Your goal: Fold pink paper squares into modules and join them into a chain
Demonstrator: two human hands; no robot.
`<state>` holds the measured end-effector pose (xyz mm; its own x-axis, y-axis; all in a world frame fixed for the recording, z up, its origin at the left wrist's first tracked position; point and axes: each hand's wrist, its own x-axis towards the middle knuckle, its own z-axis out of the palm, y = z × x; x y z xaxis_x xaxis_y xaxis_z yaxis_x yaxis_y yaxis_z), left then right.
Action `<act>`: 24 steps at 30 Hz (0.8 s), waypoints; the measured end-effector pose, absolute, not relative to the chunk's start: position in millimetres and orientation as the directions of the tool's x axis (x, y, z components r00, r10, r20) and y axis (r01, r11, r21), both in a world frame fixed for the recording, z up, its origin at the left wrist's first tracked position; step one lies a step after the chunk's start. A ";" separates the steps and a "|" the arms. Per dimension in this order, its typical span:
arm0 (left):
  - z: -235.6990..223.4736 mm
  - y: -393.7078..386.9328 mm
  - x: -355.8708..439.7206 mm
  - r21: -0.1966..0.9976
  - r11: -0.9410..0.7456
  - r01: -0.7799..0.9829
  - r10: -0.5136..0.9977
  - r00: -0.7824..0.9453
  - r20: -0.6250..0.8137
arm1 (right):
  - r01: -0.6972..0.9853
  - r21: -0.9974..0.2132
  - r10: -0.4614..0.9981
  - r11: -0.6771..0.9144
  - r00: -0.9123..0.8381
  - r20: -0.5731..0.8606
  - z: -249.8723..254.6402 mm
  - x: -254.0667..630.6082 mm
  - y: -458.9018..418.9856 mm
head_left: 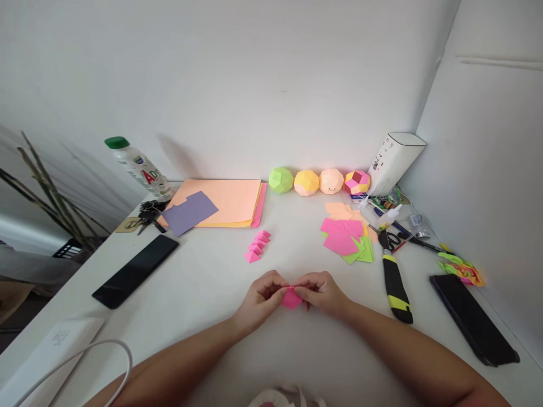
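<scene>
My left hand [262, 295] and my right hand [321, 293] meet at the middle of the white table [212, 316], both pinching a small pink folded paper [291, 298] between their fingertips. Just beyond the hands lies a row of several pink folded paper pieces [257, 246]. Further right is a loose pile of pink, green and orange paper squares [345, 237].
Paper balls stand by the wall: green [280, 180], yellow [306, 182], orange [331, 181], multicoloured [357, 182]. Orange sheets with a purple card [220, 203], a bottle [138, 164], keys [148, 213], two phones [136, 270] [473, 316], utility knife [394, 280], scissors [392, 240], white box [394, 161].
</scene>
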<state>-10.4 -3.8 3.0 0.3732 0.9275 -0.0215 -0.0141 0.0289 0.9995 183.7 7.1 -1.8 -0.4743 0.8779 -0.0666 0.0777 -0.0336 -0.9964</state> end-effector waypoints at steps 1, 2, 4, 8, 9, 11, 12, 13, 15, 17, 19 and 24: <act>2.7 -4.1 -8.4 0.998 0.058 -0.017 0.928 0.370 -0.048 | 0.090 -0.996 0.874 -0.028 -0.480 -0.068 -1.3 183.1 6.7; 2.3 -4.4 -6.5 0.996 0.083 -0.013 0.927 0.367 -0.073 | 0.104 -0.994 0.872 -0.021 -0.485 -0.069 -1.0 182.5 6.2; 1.7 -5.3 -3.2 0.993 0.117 0.010 0.926 0.359 -0.113 | 0.133 -0.991 0.872 -0.007 -0.485 -0.071 -1.3 181.3 5.3; 1.6 -6.8 -1.4 0.985 0.163 0.058 0.930 0.325 -0.173 | 0.158 -0.987 0.882 0.001 -0.465 -0.073 -3.5 181.3 4.3; 2.0 -6.9 -1.9 0.983 0.177 0.050 0.931 0.316 -0.184 | 0.154 -0.988 0.885 -0.001 -0.459 -0.073 -3.8 181.7 4.3; 3.1 -6.7 -3.3 0.978 0.209 0.020 0.931 0.301 -0.205 | 0.137 -0.990 0.890 -0.012 -0.451 -0.073 -3.8 182.7 4.6; 3.9 -6.6 -4.0 0.976 0.219 0.003 0.932 0.296 -0.210 | 0.129 -0.992 0.891 -0.018 -0.448 -0.074 -3.5 183.0 4.8; 4.7 -6.4 -4.6 0.975 0.223 -0.008 0.931 0.297 -0.211 | 0.122 -0.992 0.892 -0.025 -0.445 -0.077 -3.1 183.2 4.9; 6.1 -6.2 -4.9 0.979 0.206 -0.003 0.925 0.328 -0.194 | 0.113 -0.993 0.895 -0.040 -0.437 -0.085 -1.9 182.9 5.0; 6.7 -6.0 -4.3 0.987 0.149 0.054 0.914 0.373 -0.158 | 0.119 -0.992 0.899 -0.040 -0.430 -0.088 -0.6 181.6 4.7; 6.2 -5.9 -3.3 0.989 0.065 0.130 0.914 0.390 -0.112 | 0.143 -0.990 0.900 -0.016 -0.429 -0.077 0.9 179.8 4.0; 1.9 -6.0 -3.4 0.982 -0.059 0.180 0.924 0.383 -0.015 | 0.209 -0.976 0.916 0.067 -0.401 -0.023 2.6 177.3 2.3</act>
